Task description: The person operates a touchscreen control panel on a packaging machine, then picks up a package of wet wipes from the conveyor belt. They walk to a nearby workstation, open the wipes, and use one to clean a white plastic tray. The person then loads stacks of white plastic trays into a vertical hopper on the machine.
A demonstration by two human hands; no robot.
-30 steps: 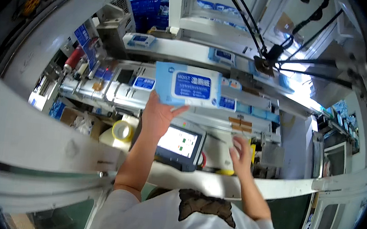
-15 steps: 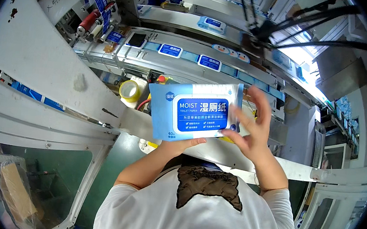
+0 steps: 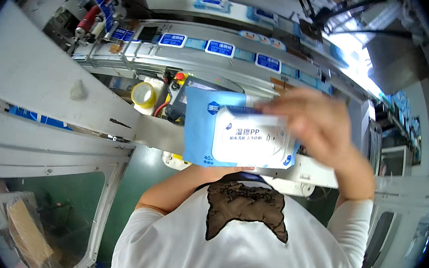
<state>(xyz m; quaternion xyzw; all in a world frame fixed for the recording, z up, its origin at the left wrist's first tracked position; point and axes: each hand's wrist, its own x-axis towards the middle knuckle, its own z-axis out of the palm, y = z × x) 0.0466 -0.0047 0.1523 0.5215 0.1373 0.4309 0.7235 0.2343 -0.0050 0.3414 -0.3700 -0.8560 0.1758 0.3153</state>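
The wipes pack, light blue and white, is held face up before the chest, well apart from the conveyor beyond, probably so that its front is easy to see and reach. The left hand bears it from beneath at the lower edge, apparently to steady it while the other hand works; most of that hand is hidden behind the pack, so how far its fingers are spread cannot be told. Over the upper right part, the right hand is blurred, fingers bent and drawn together, seeming to pinch a dark-blue label tilted up above the white panel, perhaps keeping the panel exposed.
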